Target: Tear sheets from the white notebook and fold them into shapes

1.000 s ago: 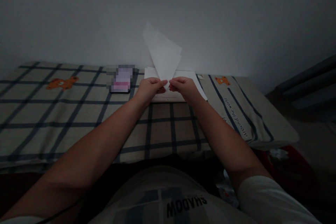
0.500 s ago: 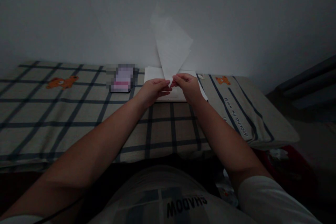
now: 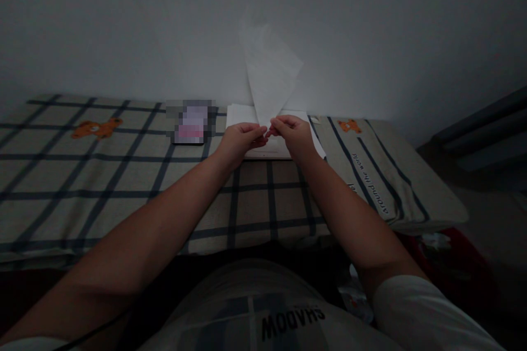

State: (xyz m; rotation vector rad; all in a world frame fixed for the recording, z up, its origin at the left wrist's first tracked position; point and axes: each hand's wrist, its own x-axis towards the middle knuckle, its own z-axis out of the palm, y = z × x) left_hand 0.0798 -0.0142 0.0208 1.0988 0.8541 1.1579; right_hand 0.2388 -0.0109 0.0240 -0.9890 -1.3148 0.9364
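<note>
A thin white tissue (image 3: 272, 66) fans out upward against the wall, gathered to a narrow point at its lower end. My left hand (image 3: 242, 141) pinches that gathered end from the left, thumb against the fingers. From the right, my right hand (image 3: 294, 130) pinches the same end, its fingertips almost touching those of the left. Beneath both hands lie white paper sheets (image 3: 239, 114) and a flat pale object (image 3: 272, 151) with a dark lower edge; the hands cover much of them, and its kind is unclear.
A blurred-out phone-like object (image 3: 191, 123) lies left of the papers on the checked tablecloth (image 3: 123, 175). The wall (image 3: 144, 27) rises directly behind the table. Below the table's right end stands a red container (image 3: 461, 263) with crumpled white stuff inside.
The fingers have shifted very slightly at the tissue's lower end, and its top has swayed a little. Everything else looks the same.
</note>
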